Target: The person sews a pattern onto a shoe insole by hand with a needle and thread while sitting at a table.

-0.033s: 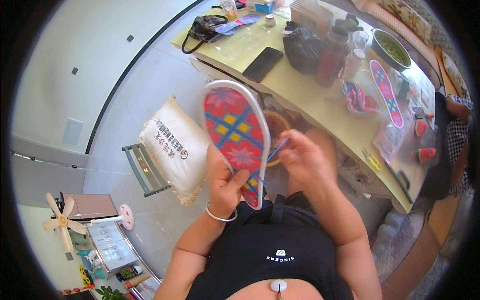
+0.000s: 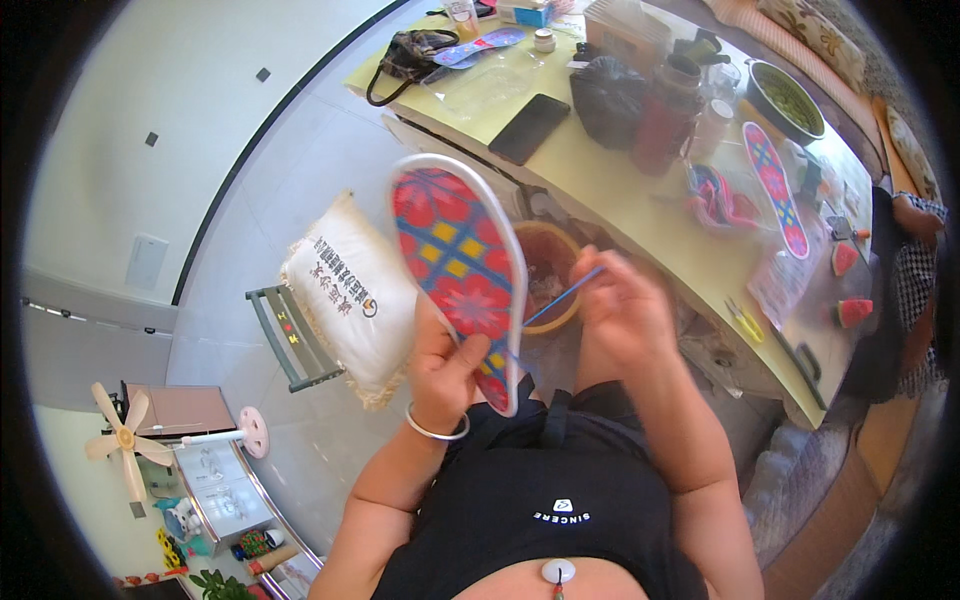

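One overly hard tug by the right hand [image 2: 628, 310], its fingers pinched around a blue strand [image 2: 562, 297], might snap it or pucker the patterned insole [image 2: 455, 250] at left, its near part clamped in the left hand's [image 2: 440, 375] fingers.

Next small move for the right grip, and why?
Probably draw the blue strand a little farther from the patterned insole: it runs straight from the insole's right edge to the fingers of the right grip, while the left grip holds the insole near its narrow end, thumb on the patterned face.
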Action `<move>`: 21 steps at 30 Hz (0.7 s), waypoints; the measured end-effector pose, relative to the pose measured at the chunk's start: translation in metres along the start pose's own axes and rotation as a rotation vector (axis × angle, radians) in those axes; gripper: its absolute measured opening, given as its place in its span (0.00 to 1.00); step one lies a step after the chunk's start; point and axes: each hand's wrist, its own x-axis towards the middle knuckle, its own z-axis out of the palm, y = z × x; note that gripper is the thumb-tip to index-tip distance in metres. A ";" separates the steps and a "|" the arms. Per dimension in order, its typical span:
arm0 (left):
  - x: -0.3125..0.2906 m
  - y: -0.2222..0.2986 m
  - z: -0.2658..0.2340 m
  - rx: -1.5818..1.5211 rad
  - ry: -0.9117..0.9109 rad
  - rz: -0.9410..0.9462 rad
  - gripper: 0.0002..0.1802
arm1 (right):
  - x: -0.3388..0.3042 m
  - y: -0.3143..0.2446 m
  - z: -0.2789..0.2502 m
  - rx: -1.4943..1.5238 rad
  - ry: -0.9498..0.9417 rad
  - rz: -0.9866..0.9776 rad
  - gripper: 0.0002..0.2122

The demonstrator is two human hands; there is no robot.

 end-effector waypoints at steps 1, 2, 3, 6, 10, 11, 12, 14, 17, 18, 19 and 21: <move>0.006 0.005 -0.009 0.055 0.040 0.002 0.18 | -0.014 -0.018 0.020 0.063 0.101 -0.098 0.10; 0.012 0.013 -0.019 0.024 0.138 -0.041 0.15 | -0.019 -0.044 0.010 0.113 0.023 -0.159 0.07; 0.017 0.023 -0.032 -0.002 0.240 -0.081 0.13 | -0.025 -0.076 -0.009 0.186 -0.110 -0.193 0.05; 0.030 0.062 -0.095 -0.467 0.126 -0.084 0.08 | -0.069 -0.195 -0.076 0.312 -0.425 -0.202 0.04; 0.030 0.106 -0.218 -0.812 0.167 0.030 0.10 | -0.146 -0.342 -0.169 -0.092 0.314 -1.194 0.02; 0.029 0.103 -0.212 -0.840 0.144 -0.014 0.10 | -0.145 -0.332 -0.156 -0.204 0.423 -1.289 0.01; 0.028 0.097 -0.194 -0.865 0.117 -0.054 0.11 | -0.141 -0.315 -0.140 -0.313 0.529 -1.381 0.01; 0.030 0.068 -0.161 -1.016 0.048 -0.206 0.13 | -0.140 -0.280 -0.119 -0.398 0.583 -1.452 0.02; 0.025 0.017 -0.107 -1.094 -0.110 -0.473 0.12 | -0.085 -0.181 -0.074 -0.660 0.425 -1.340 0.07; 0.025 0.000 -0.097 -1.150 -0.224 -0.556 0.13 | -0.067 -0.123 -0.032 -0.749 0.370 -1.234 0.08; 0.022 -0.009 -0.079 -1.164 -0.261 -0.595 0.14 | -0.055 -0.087 -0.018 -1.432 0.381 -1.291 0.08; 0.016 -0.029 -0.056 -1.288 -0.396 -0.655 0.16 | -0.053 -0.020 0.028 -1.175 0.175 -0.870 0.04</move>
